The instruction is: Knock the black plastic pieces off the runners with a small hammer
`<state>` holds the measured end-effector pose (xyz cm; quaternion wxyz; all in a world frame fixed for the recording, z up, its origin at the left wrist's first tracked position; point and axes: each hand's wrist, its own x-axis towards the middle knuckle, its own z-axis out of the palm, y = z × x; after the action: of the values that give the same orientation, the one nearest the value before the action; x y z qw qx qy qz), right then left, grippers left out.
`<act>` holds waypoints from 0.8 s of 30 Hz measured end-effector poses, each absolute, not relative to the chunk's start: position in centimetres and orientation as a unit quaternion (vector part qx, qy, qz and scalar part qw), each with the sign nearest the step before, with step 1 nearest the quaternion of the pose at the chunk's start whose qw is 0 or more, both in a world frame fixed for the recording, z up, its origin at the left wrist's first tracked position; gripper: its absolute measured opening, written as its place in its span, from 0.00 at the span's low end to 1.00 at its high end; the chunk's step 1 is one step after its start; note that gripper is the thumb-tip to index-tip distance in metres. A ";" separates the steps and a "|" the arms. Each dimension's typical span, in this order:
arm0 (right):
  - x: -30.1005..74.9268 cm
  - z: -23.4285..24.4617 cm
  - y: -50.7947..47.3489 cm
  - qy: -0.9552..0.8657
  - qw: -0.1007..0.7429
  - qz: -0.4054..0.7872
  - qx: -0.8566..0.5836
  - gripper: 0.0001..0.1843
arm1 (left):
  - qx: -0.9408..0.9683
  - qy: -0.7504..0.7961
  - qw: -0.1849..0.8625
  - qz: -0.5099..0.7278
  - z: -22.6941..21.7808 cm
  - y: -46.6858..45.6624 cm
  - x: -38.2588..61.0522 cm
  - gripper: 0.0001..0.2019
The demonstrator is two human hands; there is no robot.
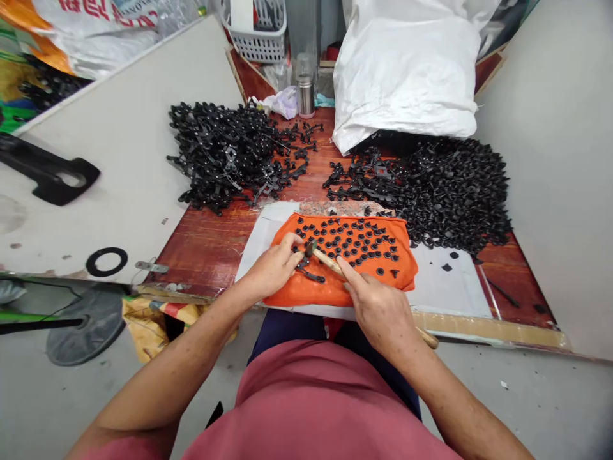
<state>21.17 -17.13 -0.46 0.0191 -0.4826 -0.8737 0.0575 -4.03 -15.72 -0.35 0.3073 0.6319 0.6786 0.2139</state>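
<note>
My right hand [380,306] is wrapped round the wooden handle of a small hammer [328,260]. The hammer's dark head is at the left end, close to the fingertips of my left hand [275,265]. Those fingers pinch a black plastic part, partly hidden by the hand and the hammer head. One arm of a black plastic part [313,277] shows just below them. Beneath both hands lies an orange cloth [297,297], with several small black round-headed plugs [366,241] standing on it in loose rows.
A heap of black plastic arms [220,153] lies at the back left, and a heap of black plugs [454,191] at the right. Behind stand a white sack [407,70], a metal flask [305,96] and a grey basket [258,46]. White panels [119,140] flank the red-brown table [215,239].
</note>
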 end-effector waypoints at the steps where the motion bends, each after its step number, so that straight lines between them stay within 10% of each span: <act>1: 21.2 -0.4 -16.9 -0.874 0.020 0.059 -0.483 0.30 | 0.639 0.690 0.276 0.200 0.3 -16.2 -4.2 0.14; 5: 21.7 -0.2 -15.8 -0.875 0.028 0.086 -0.475 0.28 | 0.743 0.632 0.143 0.167 2.7 -17.5 -5.3 0.14; 24: 22.9 1.1 -15.4 -0.858 0.120 0.160 -0.474 0.29 | 0.830 0.517 0.175 0.115 2.8 -15.8 -8.3 0.12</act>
<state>22.90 -15.44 1.09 0.1202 -0.4737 -0.8576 0.1601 -8.32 -15.83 2.82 0.1753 0.8299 0.5170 0.1153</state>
